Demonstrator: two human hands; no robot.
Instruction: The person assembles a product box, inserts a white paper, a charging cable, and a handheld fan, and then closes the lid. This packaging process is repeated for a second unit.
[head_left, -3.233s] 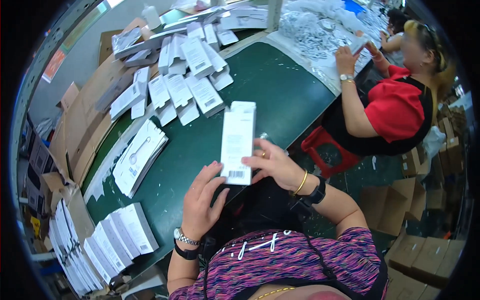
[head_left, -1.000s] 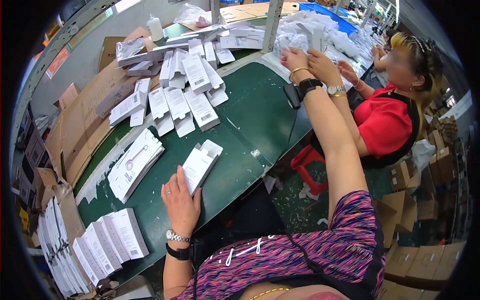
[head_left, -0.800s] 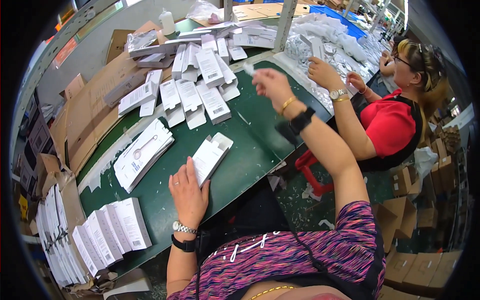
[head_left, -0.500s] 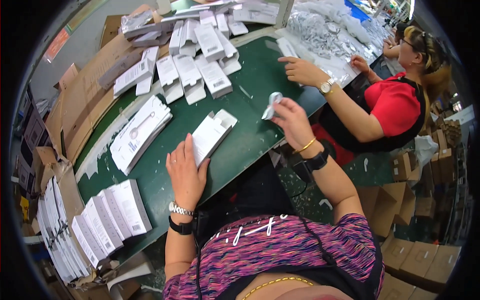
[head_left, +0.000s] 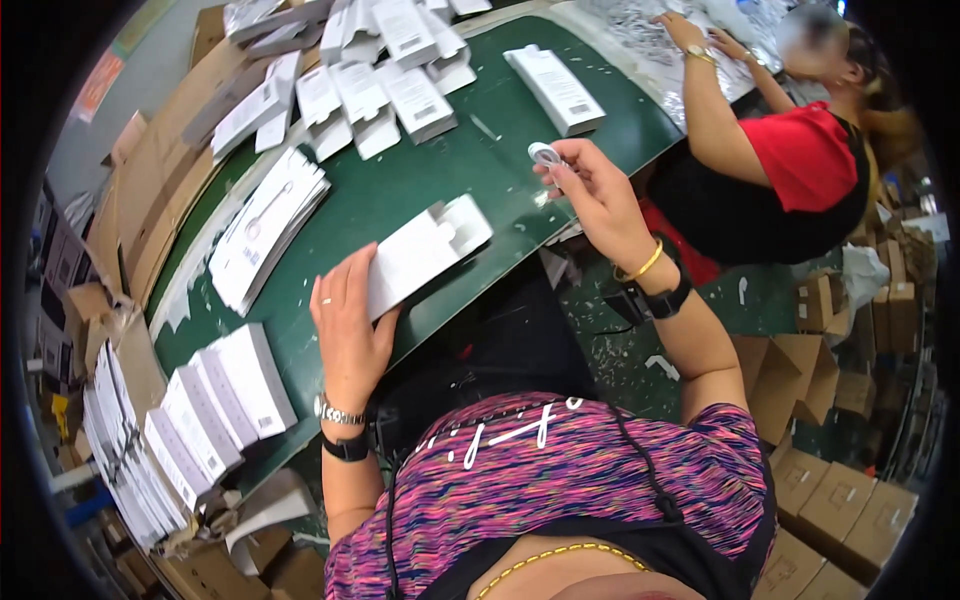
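Observation:
My left hand (head_left: 350, 315) grips the near end of a slim white carton (head_left: 408, 262), which lies on the green table. The carton's far end is open, with its flaps sticking out. To the right, my right hand (head_left: 597, 195) is closed over the table edge, pinching a small white looped item (head_left: 544, 154) that looks like a coiled cable. Beyond the left hand is a stack of flat white printed sheets or inserts (head_left: 268, 225). Several closed white cartons (head_left: 258, 380) stand in a leaning row at the near left.
Open-ended white cartons (head_left: 415, 100) are heaped at the back. A single carton (head_left: 556, 90) lies at the far right of the green table (head_left: 500, 165). A co-worker in red (head_left: 800, 160) sits beside shiny bagged items. Brown boxes (head_left: 840, 505) stack at the lower right.
My right hand has turned, and the looped item shows more clearly. The left hand still holds the carton. The co-worker's hand has drawn away from the carton at the far right.

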